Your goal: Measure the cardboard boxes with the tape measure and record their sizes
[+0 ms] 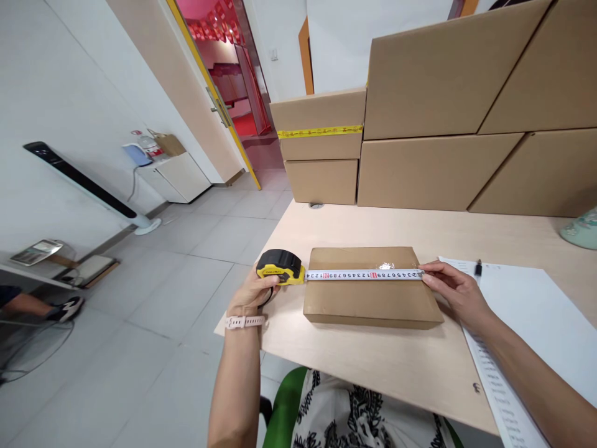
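Note:
My left hand is closed around a yellow and black tape measure, just off the left edge of a flat brown cardboard box. From its case the white blade runs straight across the top of the box to the right edge. There my right hand pinches the blade's end between thumb and fingers. A piece of shiny clear tape shows on the box top. The box lies flat on the pale wooden table.
Large cardboard boxes stand stacked along the table's back. Paper sheets with a black pen lie under and beside my right arm. A green patterned object sits at far right. Left of the table is tiled floor; another person's foot shows there.

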The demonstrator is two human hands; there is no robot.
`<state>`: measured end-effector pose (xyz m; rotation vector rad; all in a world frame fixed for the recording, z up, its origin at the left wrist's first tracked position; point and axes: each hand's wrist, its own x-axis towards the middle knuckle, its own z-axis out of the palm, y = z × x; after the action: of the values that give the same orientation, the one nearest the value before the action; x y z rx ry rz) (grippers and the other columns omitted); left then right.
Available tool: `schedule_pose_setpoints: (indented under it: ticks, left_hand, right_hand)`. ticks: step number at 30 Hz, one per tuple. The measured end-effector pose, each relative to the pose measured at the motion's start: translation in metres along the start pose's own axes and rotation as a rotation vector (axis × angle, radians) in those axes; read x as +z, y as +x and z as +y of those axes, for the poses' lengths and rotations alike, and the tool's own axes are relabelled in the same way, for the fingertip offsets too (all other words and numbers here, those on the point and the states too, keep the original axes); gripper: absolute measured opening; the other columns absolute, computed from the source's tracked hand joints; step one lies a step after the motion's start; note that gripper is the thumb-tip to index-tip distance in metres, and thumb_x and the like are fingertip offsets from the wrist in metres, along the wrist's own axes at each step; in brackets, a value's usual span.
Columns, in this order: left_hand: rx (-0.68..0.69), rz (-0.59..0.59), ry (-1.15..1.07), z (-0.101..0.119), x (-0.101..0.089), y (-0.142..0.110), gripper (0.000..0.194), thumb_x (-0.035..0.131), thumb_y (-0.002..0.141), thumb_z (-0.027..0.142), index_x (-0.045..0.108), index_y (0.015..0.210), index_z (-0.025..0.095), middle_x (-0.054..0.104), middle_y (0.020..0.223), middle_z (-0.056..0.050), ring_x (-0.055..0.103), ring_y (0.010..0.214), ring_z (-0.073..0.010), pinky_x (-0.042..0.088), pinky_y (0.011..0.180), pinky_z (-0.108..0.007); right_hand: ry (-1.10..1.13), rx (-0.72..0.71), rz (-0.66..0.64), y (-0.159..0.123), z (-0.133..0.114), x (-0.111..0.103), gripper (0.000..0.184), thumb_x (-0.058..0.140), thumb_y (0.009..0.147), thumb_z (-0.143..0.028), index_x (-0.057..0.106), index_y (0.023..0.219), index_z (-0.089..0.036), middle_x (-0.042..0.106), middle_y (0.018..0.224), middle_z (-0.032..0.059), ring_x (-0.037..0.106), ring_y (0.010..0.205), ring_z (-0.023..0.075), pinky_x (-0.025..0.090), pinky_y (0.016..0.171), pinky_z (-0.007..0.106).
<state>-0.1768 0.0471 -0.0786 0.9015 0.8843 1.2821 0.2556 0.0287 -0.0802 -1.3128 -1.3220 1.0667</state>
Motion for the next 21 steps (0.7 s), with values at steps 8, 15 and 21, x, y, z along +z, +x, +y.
schedule_pose_setpoints:
  ticks: [8,15,21]
  left_hand:
    - [0.137,0.093,0.048,0.016,0.061,-0.074,0.030,0.087,0.060,0.026,0.069,0.082,0.017,0.068,0.069,0.000,0.060,0.054,-0.0131,0.048,0.040,-0.019]
    - [-0.142,-0.151,-0.216,-0.026,0.102,-0.159,0.072,0.087,0.058,0.039,0.061,0.125,0.033,0.070,0.108,-0.008,0.066,0.076,-0.0230,0.054,0.055,-0.029]
    - [-0.513,-0.402,-0.446,-0.052,0.116,-0.181,0.073,0.056,0.075,0.072,0.049,0.139,0.037,0.057,0.136,-0.011,0.053,0.123,-0.0363,0.041,0.100,-0.051]
  right_hand:
    - [-0.057,0.010,0.106,-0.010,-0.042,-0.023,0.033,0.073,0.073,-0.052,0.074,0.099,-0.031,0.071,0.095,0.0036,0.066,0.080,0.0232,0.055,0.079,0.040]
    - [-0.082,-0.052,0.238,-0.003,-0.085,-0.043,0.032,0.073,0.073,-0.054,0.076,0.099,-0.035,0.072,0.095,0.0034,0.064,0.079,0.0239,0.053,0.076,0.038]
    - [-0.112,-0.042,0.102,0.001,-0.086,-0.018,0.036,0.073,0.070,-0.057,0.077,0.094,-0.030,0.073,0.089,0.0038,0.064,0.079,0.0222,0.053,0.079,0.038]
